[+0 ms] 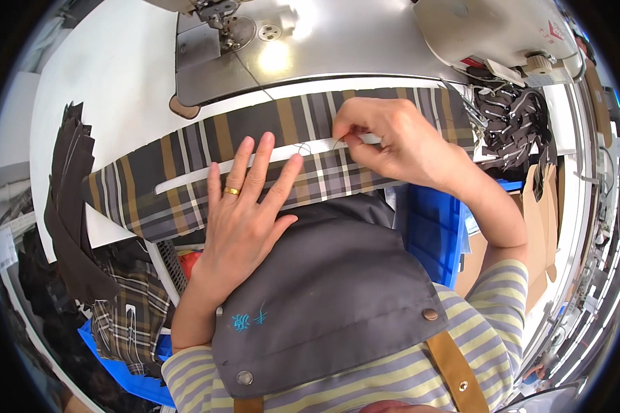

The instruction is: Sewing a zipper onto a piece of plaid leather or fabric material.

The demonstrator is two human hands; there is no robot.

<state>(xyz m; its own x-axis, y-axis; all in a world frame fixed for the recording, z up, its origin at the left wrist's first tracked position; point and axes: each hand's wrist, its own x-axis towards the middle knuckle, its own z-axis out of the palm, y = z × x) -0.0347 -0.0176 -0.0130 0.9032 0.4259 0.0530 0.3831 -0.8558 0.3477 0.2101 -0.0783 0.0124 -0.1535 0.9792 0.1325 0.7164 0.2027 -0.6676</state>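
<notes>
A long piece of striped and plaid fabric in dark grey, brown and white lies across the table edge. Along its middle runs a narrow white strip, with a dark curled thread on it. My left hand rests flat on the fabric, fingers spread and a ring on one of them, the fingertips at the strip. To its right, my right hand is closed in a pinch over the strip. A fine dark thread shows at its thumb and forefinger; its end inside the pinch is hidden.
Beyond the fabric stands a sewing machine with a metal bed. Dark fabric strips hang at the left, above folded plaid pieces. A heap of dark pieces lies at the right. Below it are a blue bin and cardboard.
</notes>
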